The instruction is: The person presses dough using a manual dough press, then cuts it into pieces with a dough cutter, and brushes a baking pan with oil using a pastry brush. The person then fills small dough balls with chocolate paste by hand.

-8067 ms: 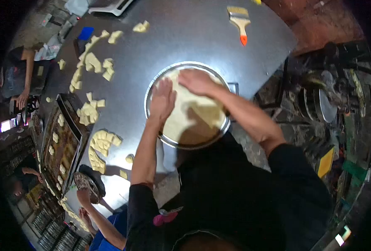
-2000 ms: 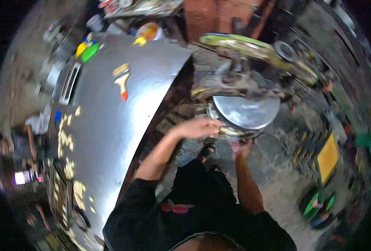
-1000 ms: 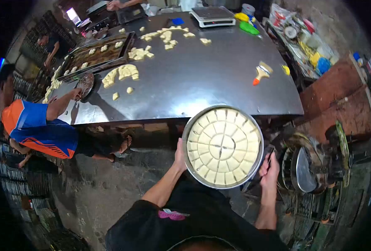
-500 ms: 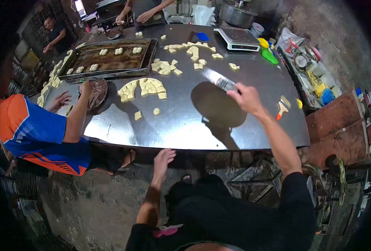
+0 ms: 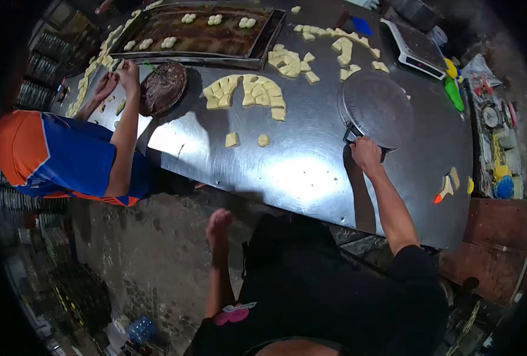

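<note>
My right hand (image 5: 366, 153) is closed on the near edge of a round metal plate (image 5: 377, 107), beside a dark bracket. The plate is tilted broad face up over the table (image 5: 311, 196). My left hand (image 5: 219, 222) hangs off the table's front edge, fingers curled in and nothing showing in them. Left of the plate lie an arc of cut dough pieces (image 5: 262, 95) and two single lumps of dough (image 5: 263, 140). More cut dough (image 5: 287, 62) is spread beyond it, partly overlapped by the plate in this view.
A co-worker in a blue and orange shirt (image 5: 76, 154) works at the left beside a bowl of dark filling (image 5: 164, 89). Behind stands a baking tray (image 5: 216, 58) with small dough clusters. A scale (image 5: 415, 50), a green bag (image 5: 453, 94) and a brush (image 5: 445, 188) lie to the right.
The metal plate has turned from edge-on to broad face up, and my right hand now sits at its near edge. My left hand's fingers have curled in. The view has swung round.
</note>
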Motion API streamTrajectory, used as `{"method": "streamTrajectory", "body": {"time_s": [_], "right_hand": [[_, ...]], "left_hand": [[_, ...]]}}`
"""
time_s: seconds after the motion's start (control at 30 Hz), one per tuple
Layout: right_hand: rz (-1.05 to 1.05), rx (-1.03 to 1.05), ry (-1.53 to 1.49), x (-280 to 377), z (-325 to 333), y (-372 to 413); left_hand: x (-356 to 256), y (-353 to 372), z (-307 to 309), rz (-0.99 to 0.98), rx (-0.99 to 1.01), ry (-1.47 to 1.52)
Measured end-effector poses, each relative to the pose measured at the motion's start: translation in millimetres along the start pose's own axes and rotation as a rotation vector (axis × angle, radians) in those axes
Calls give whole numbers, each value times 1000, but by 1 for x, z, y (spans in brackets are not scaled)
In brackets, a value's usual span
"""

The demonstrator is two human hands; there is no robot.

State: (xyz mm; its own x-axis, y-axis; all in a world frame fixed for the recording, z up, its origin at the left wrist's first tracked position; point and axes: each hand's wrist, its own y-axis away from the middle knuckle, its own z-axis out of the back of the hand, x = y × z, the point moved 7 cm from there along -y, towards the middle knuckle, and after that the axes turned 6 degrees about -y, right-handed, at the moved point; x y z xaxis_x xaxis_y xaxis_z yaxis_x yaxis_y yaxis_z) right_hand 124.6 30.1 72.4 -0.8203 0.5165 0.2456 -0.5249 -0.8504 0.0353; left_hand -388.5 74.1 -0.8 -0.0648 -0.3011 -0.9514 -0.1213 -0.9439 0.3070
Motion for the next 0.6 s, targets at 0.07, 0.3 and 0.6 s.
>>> {"method": "streamTrajectory", "body": {"time_s": [0.07,0.3,0.6], "right_hand": [[97,-174,-110,29,9,-2],[497,1,-619,225,-49,-18],[-418,438,-1731,215,-77,-8]], "left_hand": [[-25,-34,-11,-26,8,-234],[-109,-177,-78,-499,-41,-756],[-126,-165,-120,-238,465,-529]]}}
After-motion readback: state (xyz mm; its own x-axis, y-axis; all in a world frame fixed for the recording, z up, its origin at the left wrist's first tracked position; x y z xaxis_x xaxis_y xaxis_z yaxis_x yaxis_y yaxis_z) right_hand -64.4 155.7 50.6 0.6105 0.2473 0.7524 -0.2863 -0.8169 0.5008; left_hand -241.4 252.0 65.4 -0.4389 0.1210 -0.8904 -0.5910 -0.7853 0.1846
